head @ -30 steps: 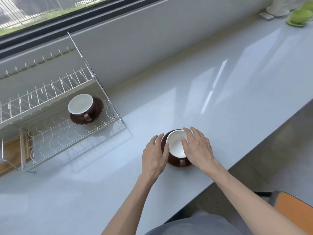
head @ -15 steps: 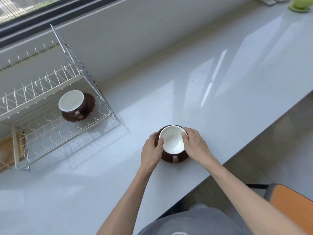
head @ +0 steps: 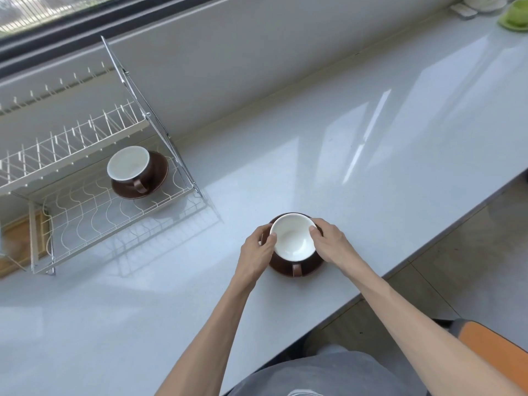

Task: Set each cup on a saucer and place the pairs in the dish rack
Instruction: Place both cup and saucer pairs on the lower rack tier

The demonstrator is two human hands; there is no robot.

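A brown cup with a white inside [head: 293, 242] stands on a brown saucer [head: 310, 266] on the white counter, near its front edge, handle toward me. My left hand [head: 257, 248] grips the pair's left side and my right hand [head: 331, 242] grips its right side; fingers curl around the saucer's rim, thumbs at the cup's rim. In the lower tier of the white wire dish rack [head: 85, 218] at the left, a second brown cup [head: 129, 164] stands on its saucer [head: 157, 175].
The rack's upper tier [head: 57, 150] overhangs the back of the lower one. A wooden board [head: 17, 247] lies under the rack's left end. At the far right back stand a green dish [head: 514, 17] and white crockery [head: 483, 1]. An orange chair [head: 491, 338] stands below the counter edge.
Both hands have closed in from open fingers beside the cup to a grip on the cup-and-saucer pair. The view has shifted slightly; the pair stays in about the same spot.
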